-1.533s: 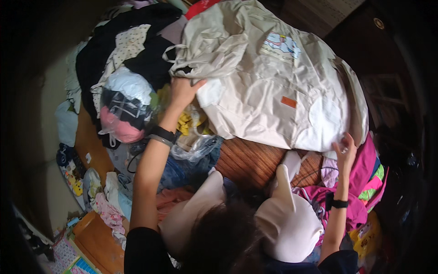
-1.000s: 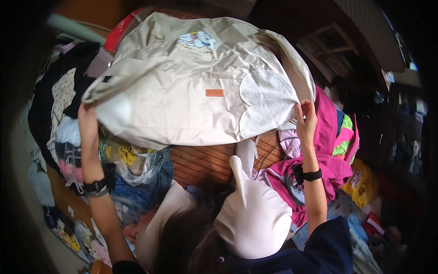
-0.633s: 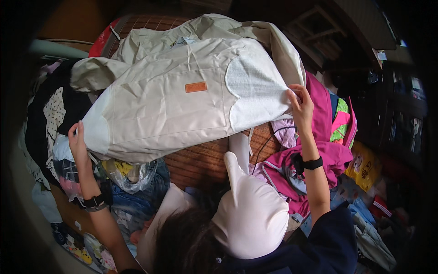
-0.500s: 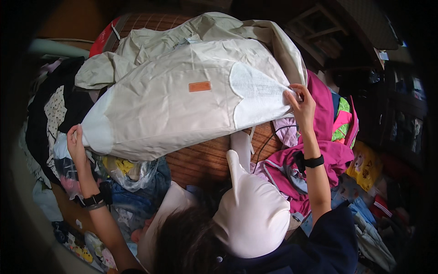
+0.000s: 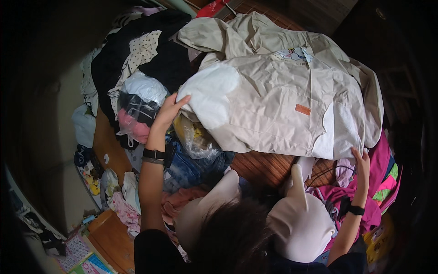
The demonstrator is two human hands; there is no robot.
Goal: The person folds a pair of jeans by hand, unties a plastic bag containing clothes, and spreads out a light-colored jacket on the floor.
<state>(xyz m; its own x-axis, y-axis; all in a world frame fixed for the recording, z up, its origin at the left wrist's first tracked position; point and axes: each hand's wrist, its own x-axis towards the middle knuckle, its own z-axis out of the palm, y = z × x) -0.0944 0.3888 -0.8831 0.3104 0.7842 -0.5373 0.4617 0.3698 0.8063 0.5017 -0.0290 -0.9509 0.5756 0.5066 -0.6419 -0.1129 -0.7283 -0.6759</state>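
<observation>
A beige long-sleeved smock apron (image 5: 269,114) lies spread out before me, a small brown patch at its middle and a printed picture higher up. Its left side bears a white fluffy panel (image 5: 212,93), whose outer edge my left hand (image 5: 169,108) pinches between thumb and fingers. A second white panel (image 5: 335,132) covers the lower right side. At that panel's bottom corner, my right hand (image 5: 361,160) grips the cloth, its fingers partly hidden.
Clear bags of clothing (image 5: 137,109) and blue jeans (image 5: 194,166) lie by my left arm. Black clothes (image 5: 107,68) are heaped far left, magenta garments (image 5: 372,210) at right. A brown slatted surface (image 5: 260,169) shows beneath the apron.
My view has turned left, so everything sits further right. The apron, stretched taut and raised before, now lies flatter; its printed picture shows more fully. Both hands still hold its sides.
</observation>
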